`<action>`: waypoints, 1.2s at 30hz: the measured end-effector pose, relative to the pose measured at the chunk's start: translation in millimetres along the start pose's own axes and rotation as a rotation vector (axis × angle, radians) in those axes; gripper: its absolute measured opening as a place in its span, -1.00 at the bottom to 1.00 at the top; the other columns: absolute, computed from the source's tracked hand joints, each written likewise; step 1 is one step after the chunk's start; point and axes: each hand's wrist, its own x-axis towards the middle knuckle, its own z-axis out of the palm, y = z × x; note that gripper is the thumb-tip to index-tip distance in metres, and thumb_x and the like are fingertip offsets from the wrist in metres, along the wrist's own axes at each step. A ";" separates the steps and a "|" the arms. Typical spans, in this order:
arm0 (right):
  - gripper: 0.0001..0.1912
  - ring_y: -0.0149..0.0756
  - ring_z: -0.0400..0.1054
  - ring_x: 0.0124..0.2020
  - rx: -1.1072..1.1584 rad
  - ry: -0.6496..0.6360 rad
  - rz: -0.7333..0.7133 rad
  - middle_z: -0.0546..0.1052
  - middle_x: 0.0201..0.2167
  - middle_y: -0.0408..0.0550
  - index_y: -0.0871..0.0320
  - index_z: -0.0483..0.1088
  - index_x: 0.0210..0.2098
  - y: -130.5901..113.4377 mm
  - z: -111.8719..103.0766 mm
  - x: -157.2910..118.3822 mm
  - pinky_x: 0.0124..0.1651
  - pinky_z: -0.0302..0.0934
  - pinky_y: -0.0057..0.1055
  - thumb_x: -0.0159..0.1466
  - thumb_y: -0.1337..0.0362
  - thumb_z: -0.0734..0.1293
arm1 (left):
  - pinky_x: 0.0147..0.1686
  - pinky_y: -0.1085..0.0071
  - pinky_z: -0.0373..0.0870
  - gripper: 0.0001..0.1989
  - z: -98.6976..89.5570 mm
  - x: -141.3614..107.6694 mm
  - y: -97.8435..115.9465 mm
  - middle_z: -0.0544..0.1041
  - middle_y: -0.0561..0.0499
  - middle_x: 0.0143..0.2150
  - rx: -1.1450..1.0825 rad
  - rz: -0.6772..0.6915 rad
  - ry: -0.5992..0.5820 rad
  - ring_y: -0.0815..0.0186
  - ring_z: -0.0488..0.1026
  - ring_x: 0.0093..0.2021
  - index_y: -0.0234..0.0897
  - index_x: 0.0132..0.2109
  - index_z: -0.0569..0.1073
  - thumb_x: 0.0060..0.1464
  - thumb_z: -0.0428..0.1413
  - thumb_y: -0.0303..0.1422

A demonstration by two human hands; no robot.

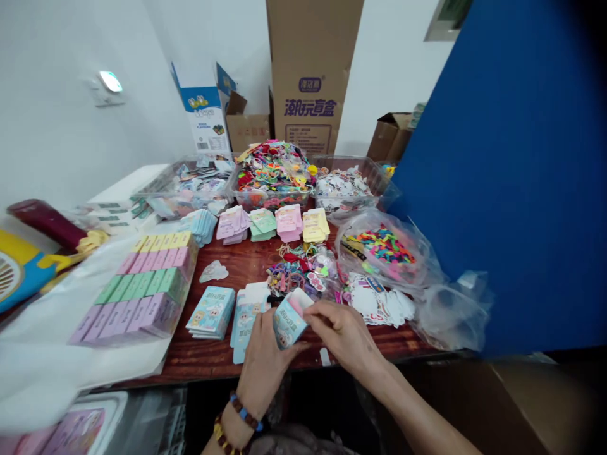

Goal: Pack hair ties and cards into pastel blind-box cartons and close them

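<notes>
A small light-blue printed box (289, 323) is held tilted over the table's front edge, its top end open with pink showing inside. My left hand (266, 344) wraps round its left side and bottom. At the opening, my right hand (339, 328) has thumb and fingertips pinched together; whether they grip the flap or a small item is hidden. Left of my hands lie flat light-blue boxes (247, 319) and a stack of closed blue boxes (212, 312). Just beyond is a heap of colourful hair ties and trinkets (303, 268).
Rows of wrapped coloured boxes (142, 284) stand at left. Behind are stacks of folded cartons (262, 224) and a clear tub of colourful trinkets (275, 174). White cut-out stickers (377, 300) and a plastic bag of bright pieces (386, 249) lie right, near a blue panel (512, 189).
</notes>
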 end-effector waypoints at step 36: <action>-0.72 -0.49 0.14 -0.76 0.478 0.172 0.402 0.42 -0.65 -0.24 0.14 0.43 -0.47 61.7 -52.3 -23.8 -0.68 -0.07 -0.51 0.09 0.03 0.40 | 0.12 0.06 0.38 -0.31 43.3 7.5 40.2 0.40 -0.14 0.04 0.102 0.253 -0.211 0.03 0.36 0.10 -0.30 0.15 0.25 -0.08 0.39 -0.36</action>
